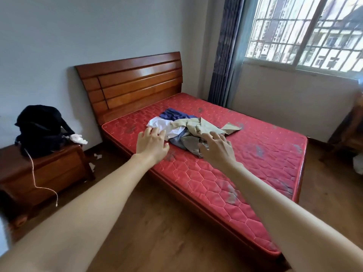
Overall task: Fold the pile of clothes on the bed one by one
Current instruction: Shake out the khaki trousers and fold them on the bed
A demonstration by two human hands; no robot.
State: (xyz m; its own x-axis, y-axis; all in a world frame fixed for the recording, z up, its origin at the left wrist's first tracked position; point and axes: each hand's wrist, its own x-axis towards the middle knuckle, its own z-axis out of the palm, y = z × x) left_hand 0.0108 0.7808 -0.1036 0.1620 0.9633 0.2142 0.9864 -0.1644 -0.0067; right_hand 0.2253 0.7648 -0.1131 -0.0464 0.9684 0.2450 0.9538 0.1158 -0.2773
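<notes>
1. a red quilted mattress (pixel 245 173) lies on a wooden bed frame, with a slatted wooden headboard (pixel 133 83) at the far end against the wall.
2. the pile of clothes (pixel 188 130) sits on the mattress in its headboard half, nearer the left edge than the right — a loose heap, nothing folded.
3. in the heap: a dark blue garment (pixel 174 114) toward the headboard, a white garment (pixel 167 125) on the left side, a beige garment (pixel 204 126) sprawled across the middle and right, and a grey-blue piece (pixel 178 139) at the near side.
4. the left hand (pixel 152 144) reaches out over the mattress's left edge, fingers spread and fairly straight, tips at the white garment's near edge; it has hold of nothing.
5. the right hand (pixel 217 149) reaches over the near side of the pile, fingers spread and slightly bent, gripping nothing — whether the tips touch cloth, i cannot tell.
6. left of the bed stands a wooden nightstand (pixel 45 173) with a black bag (pixel 41 128) on top; a white cord (pixel 39 183) hangs down its front.
7. a barred window (pixel 306 30) and a dark curtain (pixel 225 52) stand beyond the bed's far right corner.
</notes>
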